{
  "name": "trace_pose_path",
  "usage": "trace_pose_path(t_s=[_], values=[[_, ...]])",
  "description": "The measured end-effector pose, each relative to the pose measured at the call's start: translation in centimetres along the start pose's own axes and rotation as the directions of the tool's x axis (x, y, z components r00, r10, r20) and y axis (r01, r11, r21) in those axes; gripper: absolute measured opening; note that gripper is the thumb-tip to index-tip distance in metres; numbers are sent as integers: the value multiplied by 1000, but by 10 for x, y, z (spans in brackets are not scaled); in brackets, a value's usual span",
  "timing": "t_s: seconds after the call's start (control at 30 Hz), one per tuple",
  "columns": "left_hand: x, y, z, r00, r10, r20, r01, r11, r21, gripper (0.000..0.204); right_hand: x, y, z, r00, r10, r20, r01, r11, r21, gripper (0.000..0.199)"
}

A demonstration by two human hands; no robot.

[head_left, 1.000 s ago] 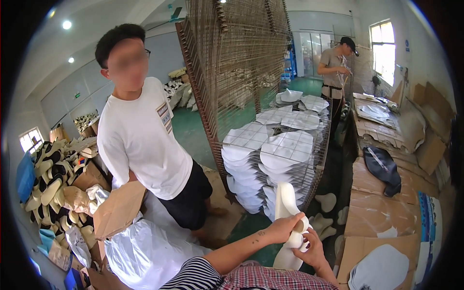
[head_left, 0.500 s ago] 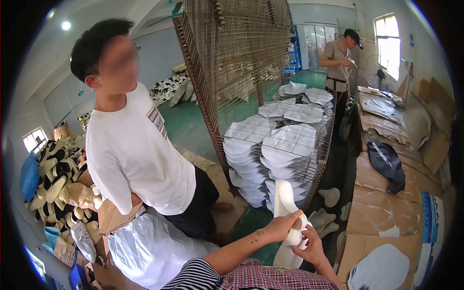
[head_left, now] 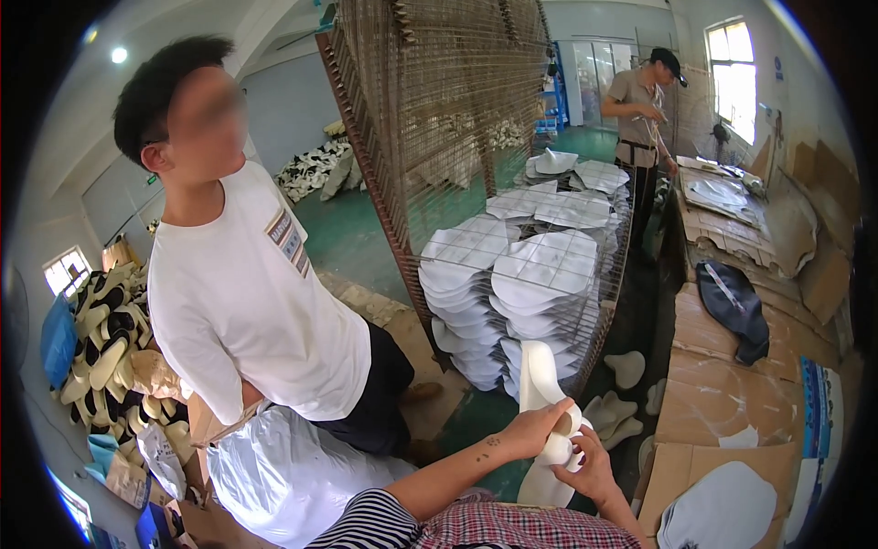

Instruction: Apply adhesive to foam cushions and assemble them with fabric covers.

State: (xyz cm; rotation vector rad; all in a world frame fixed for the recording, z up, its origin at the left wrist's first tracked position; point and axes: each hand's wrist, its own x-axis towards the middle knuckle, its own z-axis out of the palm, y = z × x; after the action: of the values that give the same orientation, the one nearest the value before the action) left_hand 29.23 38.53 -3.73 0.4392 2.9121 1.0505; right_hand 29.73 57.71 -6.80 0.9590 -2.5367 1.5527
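Far co-worker's hand (head_left: 672,168) lowered toward bench (head_left: 722,393) | left hand (head_left: 541,432) gripping, right hand (head_left: 590,469) pinching curved white piece (head_left: 539,373), held before rack (head_left: 373,156) | piece not set down; white sheets (head_left: 544,265) already stacked on rack

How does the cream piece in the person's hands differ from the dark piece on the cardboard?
Colour: the cream piece is pale, while the dark piece is blackish with a light streak. Position: the cream piece is held by the left hand and right hand; the dark piece lies on cardboard, untouched. Both have curved outlines.
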Motion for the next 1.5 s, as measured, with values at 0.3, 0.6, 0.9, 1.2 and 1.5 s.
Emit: trace_pose_path(t_s=[0.3,0.6,0.9,1.2,1.5], values=[[-4,-10,-9,998,-63,13,63,998,-3,65,7,5,2,999,8,39,-9,1000,19,51],[3,3,-6,989,126,-82,-103,965,243,60,-3,2,-8,997,80,22,-79,996,-33,51],[9,-11,-9,923,346,-168,-261,884,387,52,-2,6,1,998,58,30,-57,998,-38,50],[6,-27,7,969,212,-128,-197,973,122,72,-10,5,-5,991,79,112,-70,994,-85,48],[-7,-33,21,979,51,-195,-34,995,94,56,-17,6,1,995,88,41,-81,986,-148,55]])
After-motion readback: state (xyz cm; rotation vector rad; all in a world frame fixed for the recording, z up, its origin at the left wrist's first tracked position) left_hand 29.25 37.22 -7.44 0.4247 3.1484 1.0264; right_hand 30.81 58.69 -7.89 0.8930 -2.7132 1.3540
